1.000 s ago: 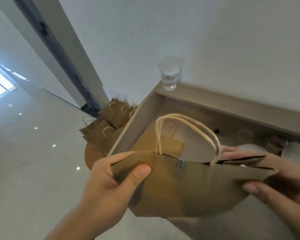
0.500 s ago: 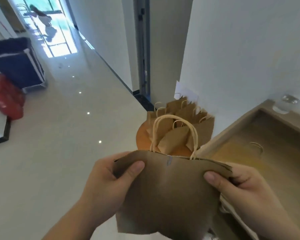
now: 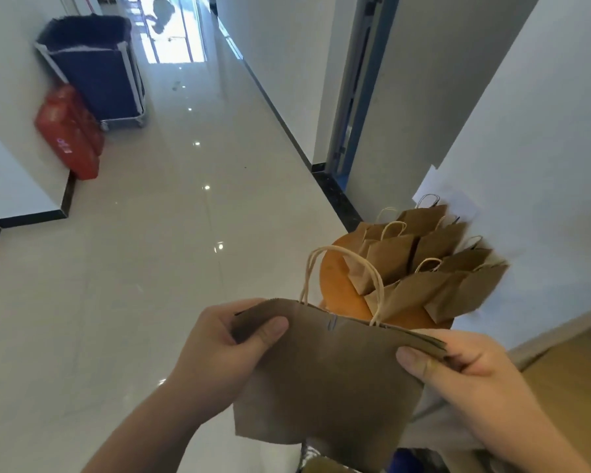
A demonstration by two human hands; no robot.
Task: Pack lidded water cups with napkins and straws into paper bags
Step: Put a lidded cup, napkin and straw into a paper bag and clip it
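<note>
Paper bag (image 3: 325, 377) is held up in both hands, low in frame at about 6 o'clock, clear of any surface. Near face is toward the camera and the bottom edge hangs free.

Left hand (image 3: 215, 353) grips the bag's 10 o'clock corner. Left thumb (image 3: 270, 331) lies flat on the near face just under the rim. The other fingers are curled behind the paper, mostly hidden.

Right hand (image 3: 468, 373) grips the 2 o'clock corner. Right thumb (image 3: 411, 361) presses the near face, and the fingers wrap round the back of the corner, where the paper edges show layered. So both hands pinch the bag, thumb in front and fingers behind, with the bag spanning between them.

The rim runs nearly flat and the mouth looks almost closed, so I can't see inside. Twine handle (image 3: 348, 254) arches up from the rim at 12 o'clock. Small blue mark (image 3: 333, 324) sits mid-rim between the thumbs.

Bag stack (image 3: 430, 264), brown with handles, lies fanned at the held bag's 1 o'clock on an orange round top (image 3: 336, 288), close beyond the rim but apart from it.

Wood surface (image 3: 570, 387) is at 3 o'clock, behind the right hand. Blue cart (image 3: 96, 73) and red container (image 3: 69, 134) stand at frame 10–11 o'clock against the wall, well apart across the glossy floor (image 3: 133, 268).
</note>
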